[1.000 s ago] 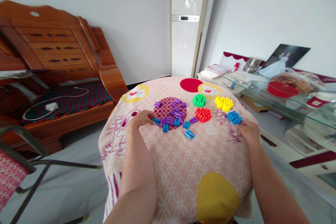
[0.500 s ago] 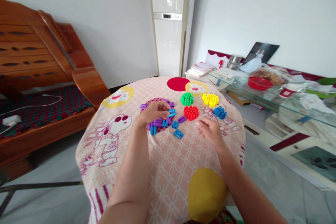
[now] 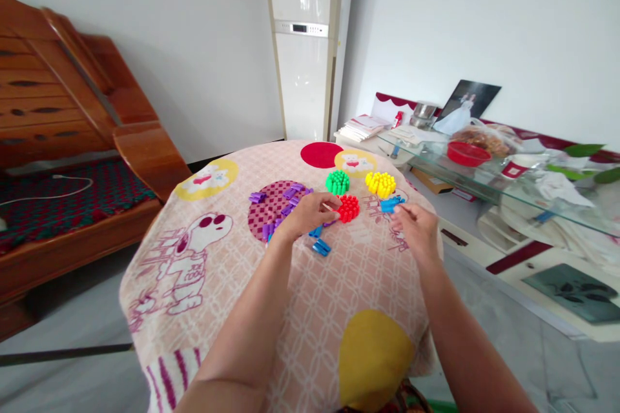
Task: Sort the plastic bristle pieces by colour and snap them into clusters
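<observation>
My left hand point(image 3: 314, 211) hovers over the loose pieces, fingers curved and apart, with nothing visible between them. Its fingertips are close to the cluster of red plastic pegs point(image 3: 348, 208). Under and beside that hand lie blue peg pieces point(image 3: 321, 246) and purple peg pieces point(image 3: 292, 192), some partly hidden. On the right, my right hand point(image 3: 414, 226) pinches a blue peg piece point(image 3: 387, 206) at the group of blue pieces. Farther back stand a green peg cluster point(image 3: 338, 181) and a yellow peg cluster point(image 3: 380, 184).
A patterned cloth point(image 3: 232, 310) covers the round table. To the right is a glass-topped cabinet point(image 3: 513, 184) with a red bowl point(image 3: 467, 153), papers and a paper cup. A wooden bench point(image 3: 72, 213) stands left; a tall white air conditioner point(image 3: 303, 84) is behind.
My left hand has moved right, from the purple and blue pieces toward the red cluster, and no longer shows the blue piece it held. My right hand has reached the blue group.
</observation>
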Tool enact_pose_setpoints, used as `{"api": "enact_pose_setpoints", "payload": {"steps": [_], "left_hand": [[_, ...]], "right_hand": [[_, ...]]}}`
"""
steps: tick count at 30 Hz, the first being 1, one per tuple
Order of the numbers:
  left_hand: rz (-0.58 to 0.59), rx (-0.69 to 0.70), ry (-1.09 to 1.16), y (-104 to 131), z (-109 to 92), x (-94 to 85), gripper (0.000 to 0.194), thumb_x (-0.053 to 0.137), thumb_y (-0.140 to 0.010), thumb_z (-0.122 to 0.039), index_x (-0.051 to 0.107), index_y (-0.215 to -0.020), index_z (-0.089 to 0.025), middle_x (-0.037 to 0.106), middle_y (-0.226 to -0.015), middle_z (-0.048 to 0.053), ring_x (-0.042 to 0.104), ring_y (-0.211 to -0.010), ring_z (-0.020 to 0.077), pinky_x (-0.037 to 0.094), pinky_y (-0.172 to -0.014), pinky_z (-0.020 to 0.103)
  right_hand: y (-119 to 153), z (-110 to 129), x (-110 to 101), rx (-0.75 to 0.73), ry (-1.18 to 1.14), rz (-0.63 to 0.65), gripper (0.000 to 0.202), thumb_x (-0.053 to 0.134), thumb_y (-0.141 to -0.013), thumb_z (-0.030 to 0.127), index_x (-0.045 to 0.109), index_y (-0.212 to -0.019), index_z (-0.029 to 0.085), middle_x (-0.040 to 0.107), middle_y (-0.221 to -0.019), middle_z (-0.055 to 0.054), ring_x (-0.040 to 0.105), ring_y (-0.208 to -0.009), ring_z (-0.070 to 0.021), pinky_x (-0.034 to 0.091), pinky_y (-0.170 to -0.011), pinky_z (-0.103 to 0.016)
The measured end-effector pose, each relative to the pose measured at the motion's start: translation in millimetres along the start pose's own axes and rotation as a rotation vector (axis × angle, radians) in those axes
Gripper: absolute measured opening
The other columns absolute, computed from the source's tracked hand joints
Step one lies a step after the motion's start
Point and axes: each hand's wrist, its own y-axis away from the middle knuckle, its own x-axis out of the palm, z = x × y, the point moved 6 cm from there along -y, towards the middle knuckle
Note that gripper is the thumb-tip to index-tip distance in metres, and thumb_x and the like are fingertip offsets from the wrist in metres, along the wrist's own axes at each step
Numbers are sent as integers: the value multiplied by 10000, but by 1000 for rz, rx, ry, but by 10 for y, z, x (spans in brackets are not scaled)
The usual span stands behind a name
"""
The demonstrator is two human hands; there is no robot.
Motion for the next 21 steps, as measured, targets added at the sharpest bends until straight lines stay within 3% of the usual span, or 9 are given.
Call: {"api": "enact_pose_setpoints", "payload": {"steps": [3, 6, 10, 15, 21], "left_hand": [[-131, -43, 36, 83, 98, -330, 310, 694, -725, -332, 696, -962, -133, 732, -886, 73, 680, -764, 173, 545, -690, 281], [-223, -96, 104, 194, 140, -584, 375, 725, -711, -394, 691, -969, -123, 731, -854, 72, 681, -748, 177, 551, -704, 298], [-303, -166, 119, 316, 120, -762, 432, 757, -682, -446, 701, -965, -124, 734, -838, 71, 670, -720, 172, 550, -697, 298], [-364, -212, 117, 417, 125, -899, 496, 788, -638, -495, 715, -970, -133, 738, -842, 70, 666, -702, 171, 564, -705, 313], [-511, -235, 143, 606, 298, -1166, 482, 798, -623, -456, 710, -958, -121, 732, -826, 68, 670, -698, 166, 577, -700, 314]], "right_hand": [[-358, -39, -409, -114, 341, -180, 402, 557, -778, 495, 730, -845, 138, 724, -731, -94, 644, -652, -222, 498, -621, -328], [-638, -152, -537, -93, 659, -180, 395, 510, -809, 439, 746, -822, 122, 736, -800, -147, 648, -744, -257, 462, -687, -346], [-816, -316, -416, -22, 886, -78, 350, 513, -833, 341, 758, -905, 101, 738, -921, -189, 643, -829, -268, 421, -716, -337], [-876, -446, -247, -10, 996, -3, 324, 504, -875, 299, 764, -951, 120, 738, -962, -181, 652, -876, -272, 426, -742, -330], [-838, -448, -218, -17, 1063, 75, 349, 477, -891, 296, 773, -901, 113, 736, -929, -191, 652, -845, -278, 409, -690, -329]]}}
